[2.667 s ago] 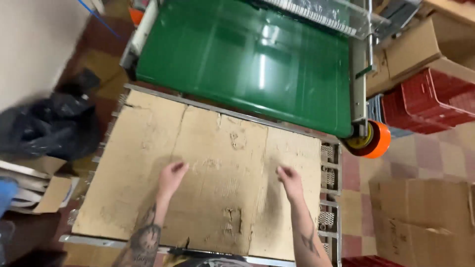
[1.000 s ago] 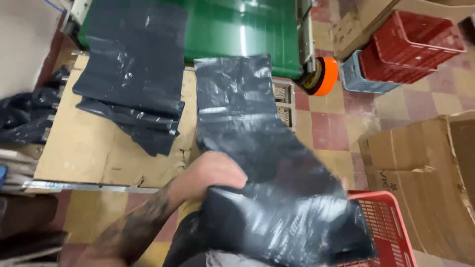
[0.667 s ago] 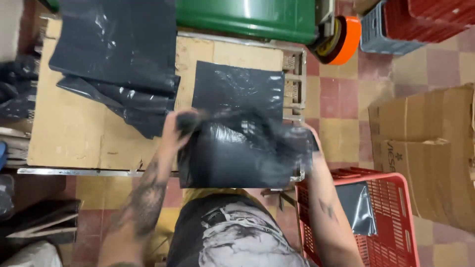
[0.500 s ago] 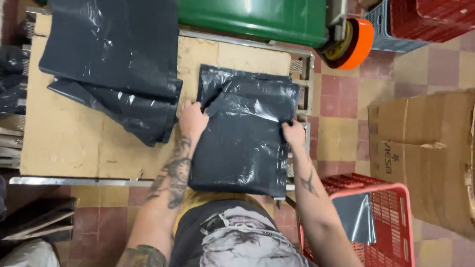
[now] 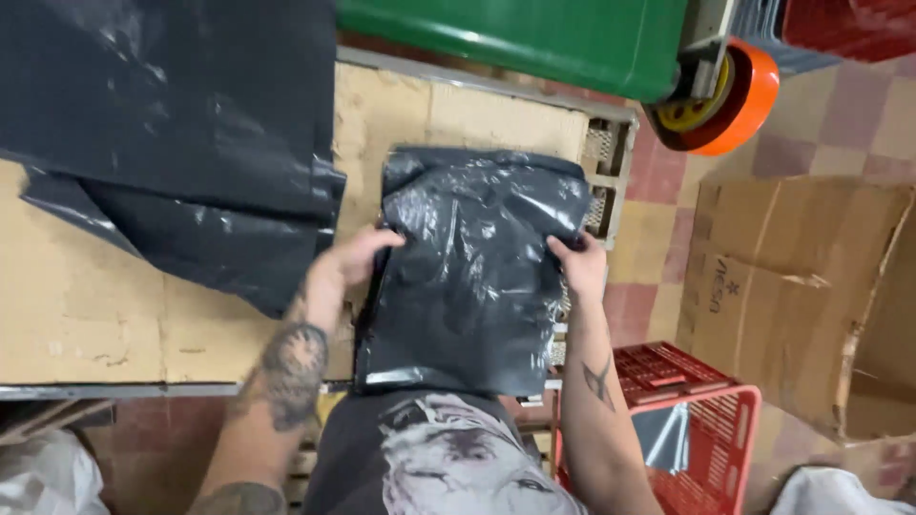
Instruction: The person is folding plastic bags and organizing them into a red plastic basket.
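Dark grey plastic, a filled mailing bag (image 5: 472, 272) lies flat on the cardboard-covered surface (image 5: 105, 305), its near edge at the front rim; the left hand (image 5: 348, 262) grips its left side and the right hand (image 5: 575, 267) its right, fingers curled on the film; empty grey bags (image 5: 172, 133) lie spread just to the left; beyond, a green cart (image 5: 534, 38) with an orange wheel (image 5: 730, 95); a red crate (image 5: 706, 420) and cardboard box (image 5: 811, 286) stand at right.

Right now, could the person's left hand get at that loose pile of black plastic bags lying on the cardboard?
Probably yes. The left hand rests on the filled bag's left edge, and the pile of bags lies just beside it, with only bare cardboard between.
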